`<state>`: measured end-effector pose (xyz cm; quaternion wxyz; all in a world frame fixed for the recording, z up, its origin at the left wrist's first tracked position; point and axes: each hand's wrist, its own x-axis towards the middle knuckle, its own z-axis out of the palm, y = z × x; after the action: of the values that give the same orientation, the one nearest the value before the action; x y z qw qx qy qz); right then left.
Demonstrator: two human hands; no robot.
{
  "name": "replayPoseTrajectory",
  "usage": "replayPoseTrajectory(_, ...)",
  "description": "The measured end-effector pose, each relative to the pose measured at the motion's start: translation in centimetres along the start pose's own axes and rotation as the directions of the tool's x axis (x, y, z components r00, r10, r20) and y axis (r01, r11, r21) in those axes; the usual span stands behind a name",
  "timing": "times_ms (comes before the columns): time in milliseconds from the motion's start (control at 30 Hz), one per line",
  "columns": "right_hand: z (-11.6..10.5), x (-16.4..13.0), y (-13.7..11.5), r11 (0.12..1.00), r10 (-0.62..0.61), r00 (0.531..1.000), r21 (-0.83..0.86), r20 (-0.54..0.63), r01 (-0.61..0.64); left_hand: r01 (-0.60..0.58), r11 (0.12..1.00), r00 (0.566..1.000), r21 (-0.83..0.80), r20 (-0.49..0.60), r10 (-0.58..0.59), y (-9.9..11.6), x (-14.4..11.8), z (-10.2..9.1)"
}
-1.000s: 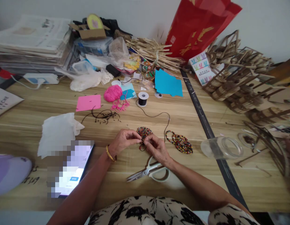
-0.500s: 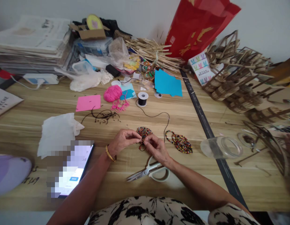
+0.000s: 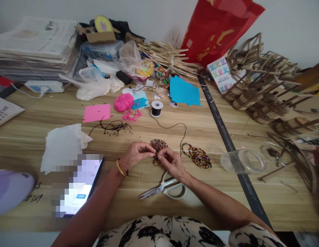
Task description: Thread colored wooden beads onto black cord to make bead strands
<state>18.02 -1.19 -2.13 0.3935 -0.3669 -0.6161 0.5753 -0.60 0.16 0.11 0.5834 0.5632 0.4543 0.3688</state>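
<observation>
My left hand [image 3: 139,154] and my right hand [image 3: 172,162] meet at the near end of a beaded piece [image 3: 158,144] of small multicoloured beads. Both pinch there, thumb against forefinger, on thin dark cord whose exact course between the fingertips is too small to make out. A black cord [image 3: 185,132] runs from a white spool [image 3: 157,108] toward my right hand. To the right of that hand lies a coil of strung beads [image 3: 200,156]. Scissors with pale handles [image 3: 163,187] rest just below my hands, partly under the right wrist.
On the left are a lit phone [image 3: 83,181], white tissue [image 3: 63,147], black cord scraps [image 3: 114,127] and pink yarn [image 3: 123,102]. A clear jar [image 3: 243,162] lies on its side at right, near woven baskets [image 3: 264,106]. A red bag [image 3: 218,31] stands behind; another person's hand shows at the right edge.
Almost nothing differs. Both hands keep their pinch at the same spot, with only a very slight shift of the right fingers.
</observation>
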Motion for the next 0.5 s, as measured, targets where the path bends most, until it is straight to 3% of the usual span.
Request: replayPoseTrajectory(500, 0.0, 0.01, 0.05, 1.0, 0.023, 1.0, -0.004, 0.002, -0.023, 0.012, 1.0, 1.0, 0.001, 0.014, -0.012, 0.04, -0.07, 0.11)
